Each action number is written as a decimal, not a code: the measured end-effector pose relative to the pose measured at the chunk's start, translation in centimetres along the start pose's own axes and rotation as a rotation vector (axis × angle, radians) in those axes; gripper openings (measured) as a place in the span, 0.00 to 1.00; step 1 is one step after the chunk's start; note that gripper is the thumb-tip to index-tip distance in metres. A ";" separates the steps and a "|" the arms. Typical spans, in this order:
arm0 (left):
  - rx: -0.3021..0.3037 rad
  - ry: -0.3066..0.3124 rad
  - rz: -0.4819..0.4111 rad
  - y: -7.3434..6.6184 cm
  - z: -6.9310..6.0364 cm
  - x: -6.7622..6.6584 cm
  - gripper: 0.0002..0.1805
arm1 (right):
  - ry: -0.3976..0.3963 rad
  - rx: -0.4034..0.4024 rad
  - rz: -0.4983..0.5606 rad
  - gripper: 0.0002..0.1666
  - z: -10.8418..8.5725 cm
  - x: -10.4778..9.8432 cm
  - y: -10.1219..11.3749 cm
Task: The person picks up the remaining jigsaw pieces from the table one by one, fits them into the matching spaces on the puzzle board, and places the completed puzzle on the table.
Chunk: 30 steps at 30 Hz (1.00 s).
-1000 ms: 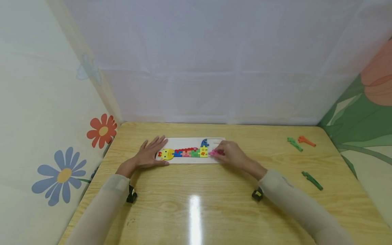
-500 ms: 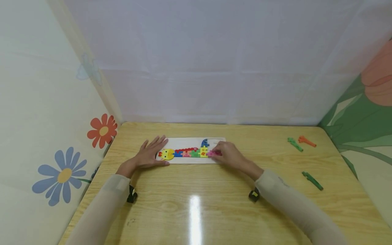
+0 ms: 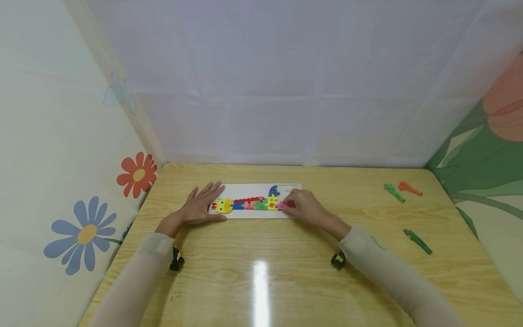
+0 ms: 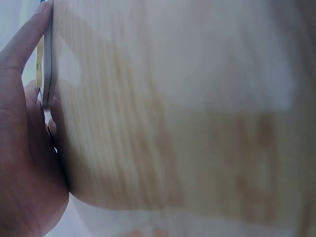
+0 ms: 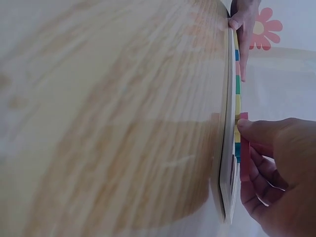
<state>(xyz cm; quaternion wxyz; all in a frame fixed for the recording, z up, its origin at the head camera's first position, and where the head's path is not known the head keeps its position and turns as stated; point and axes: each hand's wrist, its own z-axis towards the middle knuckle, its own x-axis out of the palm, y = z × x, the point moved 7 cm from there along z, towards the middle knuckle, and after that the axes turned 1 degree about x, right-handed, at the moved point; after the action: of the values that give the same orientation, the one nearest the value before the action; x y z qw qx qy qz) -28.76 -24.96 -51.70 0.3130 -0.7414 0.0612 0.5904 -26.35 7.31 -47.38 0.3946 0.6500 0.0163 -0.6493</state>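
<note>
A white puzzle board (image 3: 245,189) lies flat near the middle of the table, with a giraffe of coloured pieces in it. The yellow giraffe head (image 3: 224,206) sits at its left end. My left hand (image 3: 197,208) rests there with spread fingers, the thumb along the near edge. My right hand (image 3: 307,208) pinches a pink puzzle piece (image 5: 245,170) between thumb and fingers at the board's right part. In the right wrist view this piece stands slightly proud of the pieces beside it. Its far end is hidden by my fingers in the head view. A blue piece (image 3: 273,190) sits just above.
On the right of the wooden table (image 3: 220,281) lie a light green piece (image 3: 394,193), an orange piece (image 3: 410,188) and a dark green piece (image 3: 418,241). A pale wall cloth (image 3: 261,113) hangs behind the table's far edge.
My right hand has shifted slightly left with the pink puzzle piece, bringing it against the yellow piece. My left hand has stayed in place.
</note>
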 end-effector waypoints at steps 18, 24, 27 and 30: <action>0.001 -0.004 -0.010 -0.2 0.0 -0.2 0.62 | 0.009 0.025 0.006 0.12 0.1 0.1 -0.2; -0.001 0.004 -0.008 -0.3 -0.1 -0.2 0.62 | 0.018 0.048 0.007 0.12 0.1 0.3 -0.4; 0.001 0.002 -0.010 -0.4 -0.1 -0.2 0.61 | 0.018 0.048 0.010 0.12 0.2 0.3 -0.4; 0.001 -0.003 -0.012 -0.3 -0.1 -0.2 0.61 | 0.028 0.052 0.020 0.12 0.2 0.3 -0.5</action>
<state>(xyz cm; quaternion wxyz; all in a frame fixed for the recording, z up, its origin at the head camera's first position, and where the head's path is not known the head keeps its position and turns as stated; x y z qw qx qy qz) -28.62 -24.81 -51.36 0.3172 -0.7407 0.0565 0.5896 -26.73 7.39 -47.84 0.3838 0.6691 -0.0017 -0.6364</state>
